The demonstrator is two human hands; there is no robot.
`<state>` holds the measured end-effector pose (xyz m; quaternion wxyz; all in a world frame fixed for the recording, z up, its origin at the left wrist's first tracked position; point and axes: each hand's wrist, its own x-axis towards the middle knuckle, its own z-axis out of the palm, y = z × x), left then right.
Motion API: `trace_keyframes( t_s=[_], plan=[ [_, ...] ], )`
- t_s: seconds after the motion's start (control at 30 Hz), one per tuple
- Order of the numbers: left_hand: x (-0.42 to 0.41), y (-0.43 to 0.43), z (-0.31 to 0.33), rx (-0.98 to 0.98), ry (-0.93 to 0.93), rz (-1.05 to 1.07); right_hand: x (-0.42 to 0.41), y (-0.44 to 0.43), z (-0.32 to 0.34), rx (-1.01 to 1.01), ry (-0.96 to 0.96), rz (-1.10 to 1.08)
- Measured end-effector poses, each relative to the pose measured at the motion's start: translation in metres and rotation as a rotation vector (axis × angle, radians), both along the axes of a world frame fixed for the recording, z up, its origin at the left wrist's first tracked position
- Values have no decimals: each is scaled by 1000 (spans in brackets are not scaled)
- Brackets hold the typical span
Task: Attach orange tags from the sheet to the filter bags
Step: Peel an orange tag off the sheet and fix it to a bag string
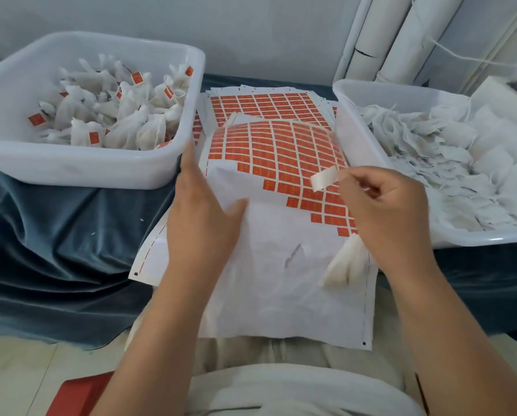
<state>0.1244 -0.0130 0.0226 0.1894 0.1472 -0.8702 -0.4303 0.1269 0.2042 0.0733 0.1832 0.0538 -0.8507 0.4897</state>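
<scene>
Right hand point(383, 202) pinches peeled tag point(325, 177), bag point(343, 262) dangling below; left hand point(204, 211) open, flat on sheet point(269, 265). Keep sheet pinned; fold tag squarely over string

Left hand point(203, 211) flat, right hand point(383, 205) seemingly pinching

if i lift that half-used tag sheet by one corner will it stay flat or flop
Probably flop: the tag sheet already bows upward at its far end and shows creases. It looks thin and light, so it may slide unless the left hand pins it. A small tear suggests it rips easily.
</scene>
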Motion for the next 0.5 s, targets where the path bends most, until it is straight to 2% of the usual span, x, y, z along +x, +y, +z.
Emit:
trace_keyframes(
  t_s=[0.1, 0.13, 0.17, 0.23, 0.3, 0.33, 0.4, 0.5],
  plan=[
    [5, 13, -5, -302, 39, 34, 10, 2, 9, -163, -72, 36],
    [7, 18, -3, -336, 64, 19, 12, 1, 11, -239, -115, 61],
    [8, 24, 0, -289, 87, -36, 14, 0, 12, -312, -153, 91],
    [14, 37, 12, 32, 22, -263, 17, -4, 13, -406, -195, 130],
    [24, 48, 26, 557, -78, -481, 18, -7, 9, -459, -228, 149],
    [26, 51, 28, 733, -102, -524, 18, -7, 8, -471, -239, 162],
    [29, 53, 29, 871, -62, -546, 19, -9, 5, -475, -247, 192],
    [33, 54, 30, 902, 39, -477, 20, -11, 2, -482, -251, 213]
  ],
)
